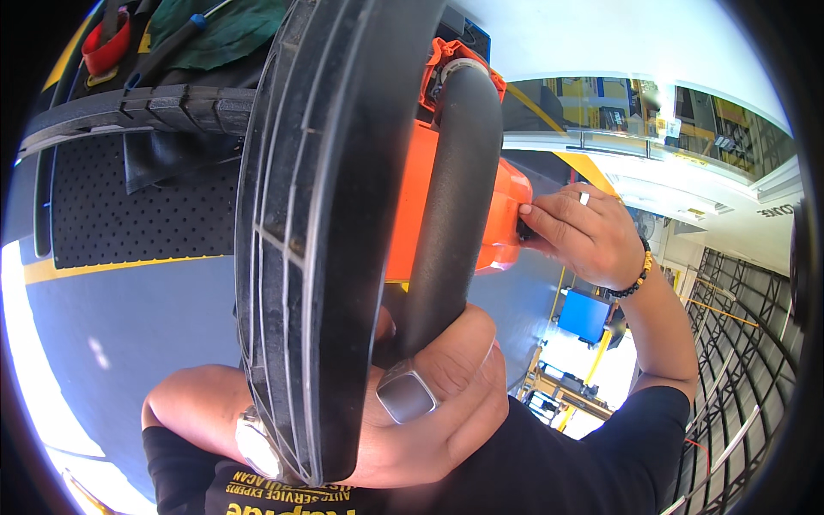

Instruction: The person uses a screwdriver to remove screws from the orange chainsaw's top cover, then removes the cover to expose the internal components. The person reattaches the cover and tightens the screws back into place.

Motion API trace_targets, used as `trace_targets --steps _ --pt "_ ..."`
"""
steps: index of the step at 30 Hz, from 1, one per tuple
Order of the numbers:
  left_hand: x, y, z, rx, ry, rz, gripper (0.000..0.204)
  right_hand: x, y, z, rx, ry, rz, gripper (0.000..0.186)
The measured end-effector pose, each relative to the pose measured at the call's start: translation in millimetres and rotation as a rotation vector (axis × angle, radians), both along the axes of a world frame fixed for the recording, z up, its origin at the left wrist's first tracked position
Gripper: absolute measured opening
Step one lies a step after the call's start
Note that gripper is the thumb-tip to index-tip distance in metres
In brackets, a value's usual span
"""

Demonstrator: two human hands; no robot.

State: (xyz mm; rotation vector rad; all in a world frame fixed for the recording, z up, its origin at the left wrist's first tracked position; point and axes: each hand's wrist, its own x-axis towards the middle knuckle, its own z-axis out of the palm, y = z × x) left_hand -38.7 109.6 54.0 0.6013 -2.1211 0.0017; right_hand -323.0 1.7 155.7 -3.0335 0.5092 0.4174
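Left hand: the left hand (429, 412) is closest to the camera. It is wrapped tight around the black handle (451, 215) of an orange power tool (421, 215). A big square silver ring sits on one finger.
Tire: a black tire (318, 215) stands on its edge right in front of the camera, just beside the left hand and the tool. It hides part of both.
Orange tool: it is held up between the two hands, behind the tire.
Right hand: the right hand (579, 232) is farther out. Its fingertips pinch a small dark part on the side of the orange tool. It wears a ring and a bead bracelet.
Mat: a black mat with little holes (129, 206) lies on the blue floor beyond.
Tray: at the top left, an open tray (112, 77) holds a red strap, a green cloth and a long tool.
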Motion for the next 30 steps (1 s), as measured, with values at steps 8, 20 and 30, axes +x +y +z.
trace_targets --steps 8,20,30 --pt "-16.3 11.3 6.1 0.181 0.085 0.045 0.022 -9.0 -9.7 -3.4 0.23 0.184 -0.267 0.036" --pt "-24.6 27.2 21.6 0.324 0.07 0.306 0.027 -30.6 -14.0 -19.9 0.437 -0.146 -0.401 0.041" --pt "-120.9 22.7 61.2 0.445 -0.227 0.74 0.042 -90.4 5.5 -88.4 0.274 -0.802 -0.366 0.05"
